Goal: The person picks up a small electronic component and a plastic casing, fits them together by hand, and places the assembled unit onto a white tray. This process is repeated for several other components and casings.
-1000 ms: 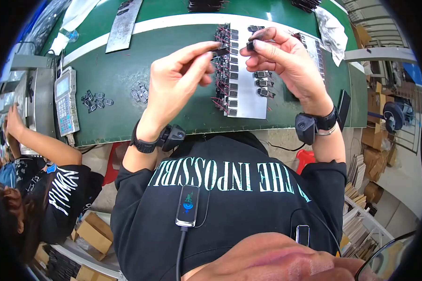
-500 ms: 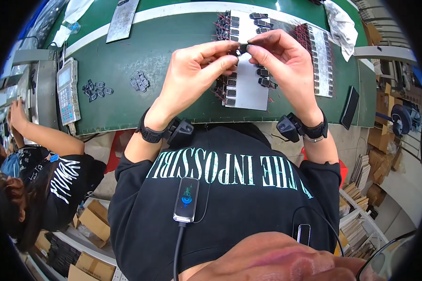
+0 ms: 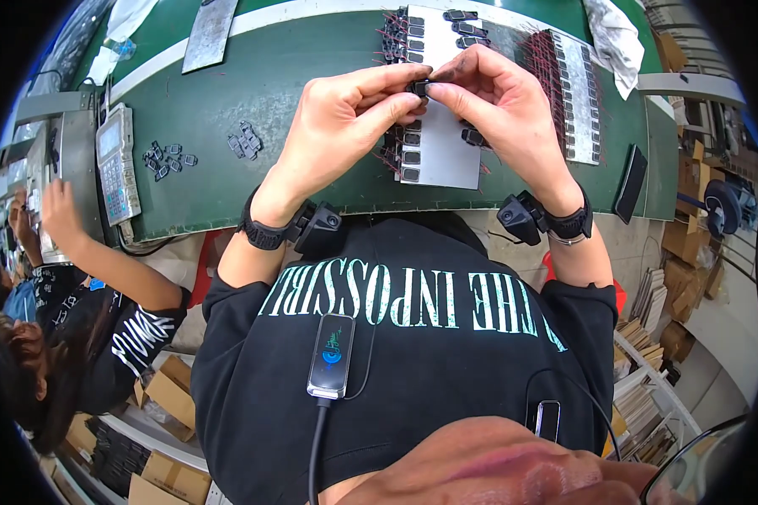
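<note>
Small black part (image 3: 421,87), pinched by left hand (image 3: 337,116) and right hand (image 3: 509,103), liable to slip onto white board (image 3: 443,151) through uneven pressure.

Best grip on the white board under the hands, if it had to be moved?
Probably the right part of its near edge, from the wearer's side: the white board is bare there, while black parts line its left edge.

Workbench (image 3: 215,189) passable left of centre below black frames (image 3: 248,143); left hand (image 3: 337,116), right hand (image 3: 509,108) and white board (image 3: 446,164) obstruct upper centre.
</note>
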### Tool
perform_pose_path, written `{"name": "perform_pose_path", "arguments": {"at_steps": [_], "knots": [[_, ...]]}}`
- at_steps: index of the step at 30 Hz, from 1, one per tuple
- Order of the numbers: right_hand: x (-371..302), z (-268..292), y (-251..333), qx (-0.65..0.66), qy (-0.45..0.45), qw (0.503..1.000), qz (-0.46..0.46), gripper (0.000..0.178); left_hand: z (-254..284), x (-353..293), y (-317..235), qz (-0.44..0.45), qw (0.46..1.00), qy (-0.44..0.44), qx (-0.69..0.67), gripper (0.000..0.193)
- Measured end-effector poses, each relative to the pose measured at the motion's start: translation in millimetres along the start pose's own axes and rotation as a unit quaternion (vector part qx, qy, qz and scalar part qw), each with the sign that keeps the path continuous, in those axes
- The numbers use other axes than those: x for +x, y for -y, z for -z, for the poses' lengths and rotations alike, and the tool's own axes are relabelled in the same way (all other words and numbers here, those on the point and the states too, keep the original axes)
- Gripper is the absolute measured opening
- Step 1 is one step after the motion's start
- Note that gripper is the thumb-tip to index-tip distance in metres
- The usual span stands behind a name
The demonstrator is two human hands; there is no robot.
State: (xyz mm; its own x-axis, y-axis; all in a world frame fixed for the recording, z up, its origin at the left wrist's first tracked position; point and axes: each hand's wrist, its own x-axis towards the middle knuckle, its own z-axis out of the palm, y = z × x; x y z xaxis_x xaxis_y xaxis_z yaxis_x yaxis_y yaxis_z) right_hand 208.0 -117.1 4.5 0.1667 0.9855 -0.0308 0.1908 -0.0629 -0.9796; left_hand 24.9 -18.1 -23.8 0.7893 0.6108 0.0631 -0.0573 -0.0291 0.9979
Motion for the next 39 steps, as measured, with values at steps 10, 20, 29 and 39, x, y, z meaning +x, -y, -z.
{"name": "perform_pose_path", "arguments": {"at_steps": [10, 20, 29, 39], "knots": [[3.1, 8.0, 2.1, 0.099, 0.092, 0.99, -0.039, 0.014, 1.9, -7.6, -5.1, -0.037, 0.998, 0.01, 0.053, 0.036], [-3.9, 0.9, 2.0, -0.029, 0.075, 0.997, -0.004, 0.019, -7.0, -7.8, -16.1, -0.036, 0.993, -0.002, 0.113, 0.046], [-42.2, -1.5, 24.9, -0.175, -0.064, 0.981, 0.06, 0.016, -16.5, -6.7, -38.1, -0.078, 0.979, 0.014, 0.189, 0.042], [-81.5, -4.3, -12.5, -0.277, -0.155, 0.948, 0.002, 0.013, -15.9, -4.0, -10.4, -0.093, 0.994, -0.044, 0.034, 0.034]]}}
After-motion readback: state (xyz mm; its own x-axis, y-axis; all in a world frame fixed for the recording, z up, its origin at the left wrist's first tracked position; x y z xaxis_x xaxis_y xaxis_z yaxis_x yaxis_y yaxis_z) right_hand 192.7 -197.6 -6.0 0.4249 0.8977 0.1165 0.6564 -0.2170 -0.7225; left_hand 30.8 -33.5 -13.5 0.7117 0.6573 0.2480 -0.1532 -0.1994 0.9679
